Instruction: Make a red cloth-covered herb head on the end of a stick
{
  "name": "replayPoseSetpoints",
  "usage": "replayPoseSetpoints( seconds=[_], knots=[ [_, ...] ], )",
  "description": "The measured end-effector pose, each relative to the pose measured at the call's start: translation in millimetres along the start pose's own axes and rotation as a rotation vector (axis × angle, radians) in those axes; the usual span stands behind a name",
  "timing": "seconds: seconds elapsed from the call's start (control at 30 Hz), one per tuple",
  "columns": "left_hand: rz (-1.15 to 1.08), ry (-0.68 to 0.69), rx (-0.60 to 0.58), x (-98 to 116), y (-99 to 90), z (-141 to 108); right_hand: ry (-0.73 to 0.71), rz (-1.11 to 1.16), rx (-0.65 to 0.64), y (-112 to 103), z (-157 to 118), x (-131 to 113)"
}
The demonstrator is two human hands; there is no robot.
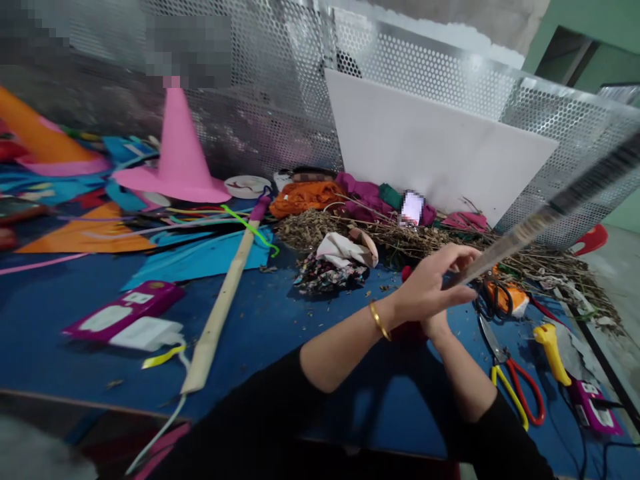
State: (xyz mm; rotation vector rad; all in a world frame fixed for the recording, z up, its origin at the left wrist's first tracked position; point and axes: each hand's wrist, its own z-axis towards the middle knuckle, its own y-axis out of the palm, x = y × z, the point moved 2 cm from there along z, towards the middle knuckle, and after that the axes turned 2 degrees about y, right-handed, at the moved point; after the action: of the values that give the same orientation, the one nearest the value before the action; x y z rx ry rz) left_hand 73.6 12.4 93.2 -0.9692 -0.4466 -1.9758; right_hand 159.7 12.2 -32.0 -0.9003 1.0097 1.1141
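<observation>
My left hand point(423, 283), with a gold bangle point(379, 321) at its wrist, has its fingers and thumb around the near end of a long stick point(520, 233). This stick slants up to the right, pale near the hand and dark and blurred farther out. My right hand point(437, 325) lies just below and behind the left one. Its fingers are hidden, so what it holds does not show. Dark red material point(407, 331) shows under my left wrist. Scissors point(505, 363) with one red and one yellow handle rest right of the hands.
A peeled wooden stick point(220, 313) lies left on the blue table point(280, 347). Pink cone hat point(180, 150), cloth bundles point(305, 198) and dry twigs point(500, 250) line the back, before a white board point(430, 140). A yellow-handled tool point(553, 353) lies right.
</observation>
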Motion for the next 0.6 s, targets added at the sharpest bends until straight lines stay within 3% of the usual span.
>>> replayPoseSetpoints(
  seconds=[0.07, 0.13, 0.2, 0.3, 0.37, 0.5, 0.6],
  knots=[
    [0.005, -0.035, 0.179, -19, -13.4, -20, 0.009, 0.066, 0.002, -8, 0, -9],
    [-0.15, -0.254, 0.39, -48, -23.7, -43, 0.015, 0.16, -0.041, -15, -2, -19],
    [-0.408, -0.488, 0.37, -76, -22.6, -62, 0.029, 0.223, -0.101, -19, -5, -29],
    [-0.679, -0.689, 0.189, -98, -12.5, -76, 0.055, 0.216, -0.141, -18, -9, -33],
    [-0.657, -0.706, 0.176, -100, -11.3, -77, 0.058, 0.196, -0.154, -16, -13, -30],
    [-0.404, -0.659, 0.308, -95, -22.3, -73, 0.062, 0.141, -0.145, -13, -18, -21],
    [-0.339, -0.686, 0.311, -96, -25.3, -71, 0.058, 0.132, -0.131, -10, -17, -22]
  ],
)
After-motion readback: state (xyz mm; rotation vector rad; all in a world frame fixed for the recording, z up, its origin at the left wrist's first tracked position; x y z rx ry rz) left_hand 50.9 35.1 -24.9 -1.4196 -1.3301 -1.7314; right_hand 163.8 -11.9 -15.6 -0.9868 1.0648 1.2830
